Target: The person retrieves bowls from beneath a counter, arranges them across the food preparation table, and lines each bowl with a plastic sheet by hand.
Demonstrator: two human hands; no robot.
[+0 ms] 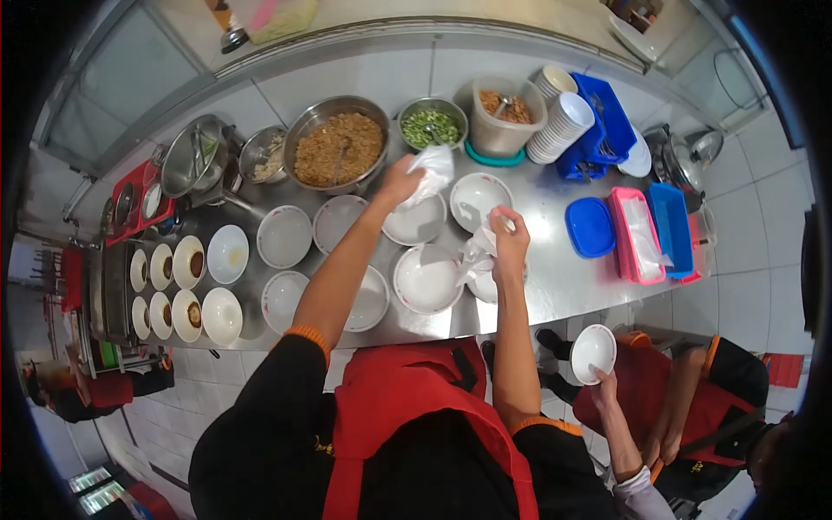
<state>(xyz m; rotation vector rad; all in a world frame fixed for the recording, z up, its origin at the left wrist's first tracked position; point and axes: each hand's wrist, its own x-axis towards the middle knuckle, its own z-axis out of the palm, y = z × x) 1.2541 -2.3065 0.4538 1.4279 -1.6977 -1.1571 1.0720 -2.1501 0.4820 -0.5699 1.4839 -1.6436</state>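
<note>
By the left hand [401, 180], at the middle of the frame, a white cloth [431, 178] is gripped in bent fingers above a round bowl [416, 227]. By the right hand [513, 238], lower and to the right, a second white cloth [477, 253] is pinched between thumb and fingers, its loose end hung by the rim of a nearer bowl [425, 282]; whether contact is made cannot be told. Each cloth is best kept bunched, so that no tail is dragged over a neighbouring rim, and only light pressure should be used, lest the bowls be slid together on the metal surface [550, 273].

Part of the bowl group is crossed by the left forearm [347, 258]. Just beyond, chopped greens [423, 130] and brown food [319, 156] should be kept clear of the cloth. At left, small bowls [188, 260] are set in two rows. At upper right, stacked bowls [562, 130] are placed beside a blue basket [607, 143]. At lower right, a white bowl [594, 351] is held by a co-worker's hand [604, 390], so elbow room is limited there.
</note>
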